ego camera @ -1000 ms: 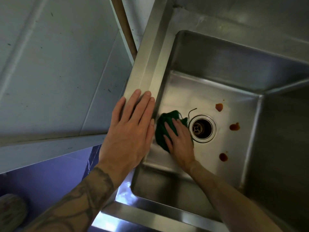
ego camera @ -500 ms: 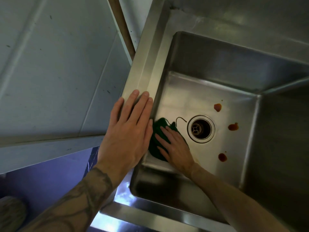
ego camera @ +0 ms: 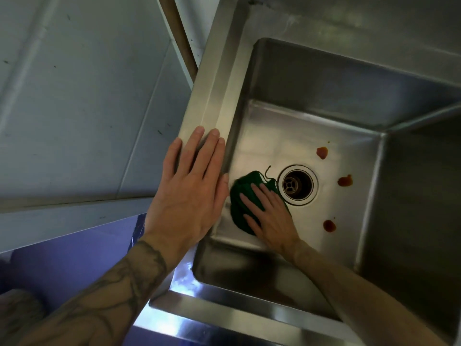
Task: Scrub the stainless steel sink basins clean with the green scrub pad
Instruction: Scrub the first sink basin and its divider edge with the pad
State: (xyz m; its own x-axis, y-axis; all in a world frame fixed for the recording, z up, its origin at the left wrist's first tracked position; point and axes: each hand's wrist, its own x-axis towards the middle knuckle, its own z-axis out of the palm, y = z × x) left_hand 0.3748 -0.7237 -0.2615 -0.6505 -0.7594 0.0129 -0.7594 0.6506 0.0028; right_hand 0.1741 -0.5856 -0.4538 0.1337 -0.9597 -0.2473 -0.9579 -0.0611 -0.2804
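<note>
The stainless steel sink basin [ego camera: 287, 136] fills the right of the head view. Its round drain [ego camera: 298, 184] sits mid-floor. A dark green scrub pad [ego camera: 240, 193] lies on the basin floor just left of the drain, a loose thread curling up from it. My right hand [ego camera: 270, 218] presses flat on the pad with straight fingers. My left hand [ego camera: 192, 188] rests flat on the sink's left rim [ego camera: 212, 96], fingers straight. Three reddish-brown stains [ego camera: 345, 181] dot the floor right of the drain.
A pale wall panel [ego camera: 87, 96] rises left of the sink, with a brown strip [ego camera: 178, 33] along its edge. The basin's right wall [ego camera: 419, 208] stands tall and dark. The sink's shiny front rim [ego camera: 224, 318] runs along the bottom. Purple floor [ego camera: 62, 268] shows lower left.
My right hand slid the pad left toward the basin's left wall, then back right toward the drain. My left hand stayed on the rim.
</note>
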